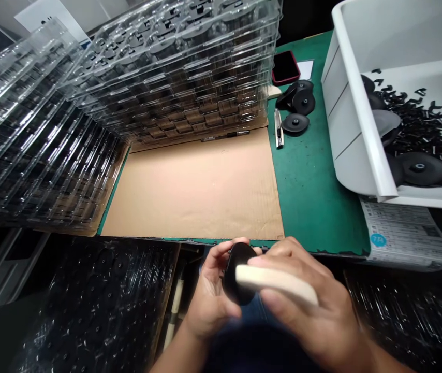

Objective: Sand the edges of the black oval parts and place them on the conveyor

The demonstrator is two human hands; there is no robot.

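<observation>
In front of my body, past the near edge of the bench, my left hand (213,290) grips a round black plastic part (238,277) by its rim. My right hand (314,300) is closed on a cream-coloured curved strip (277,282), perhaps a handle or pad; its exact kind I cannot make out. One end of the strip lies against or just over the face of the black part. Both the right hand and the strip are slightly blurred.
Clear plastic trays holding black parts are stacked on the bench (190,67) and at left (42,134). Cardboard (201,191) covers the near bench. A cutter knife (279,129), loose black discs (296,123) and a white bin (364,119) of small black pieces stand to the right.
</observation>
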